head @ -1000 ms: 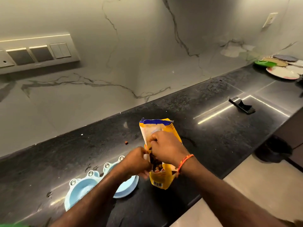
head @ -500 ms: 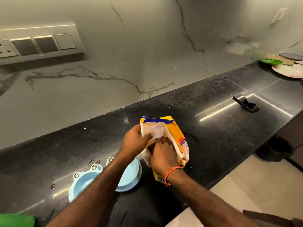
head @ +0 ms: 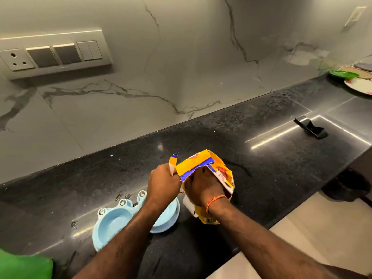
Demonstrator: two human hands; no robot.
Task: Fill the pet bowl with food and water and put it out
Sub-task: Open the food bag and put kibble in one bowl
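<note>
one head-worn wide-angle view looks forward and down from close above the black countertop (head: 261,158), marble wall (head: 181,57) filling the upper frame, forearms entering from the bottom edge.

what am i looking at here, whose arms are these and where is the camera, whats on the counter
There is no machine here. The arms belong to a person wearing a camera on the head, so the single view looks forward and down at their own hands.

Both hands work on a yellow food bag with a torn top. The left hand grips the top edge; the right hand holds the bag's mouth, fingers partly hidden.

On the black counter a light blue pet bowl sits partly under the left forearm; what shows of it looks empty. Farther right lie a small black object and some plates.
</note>
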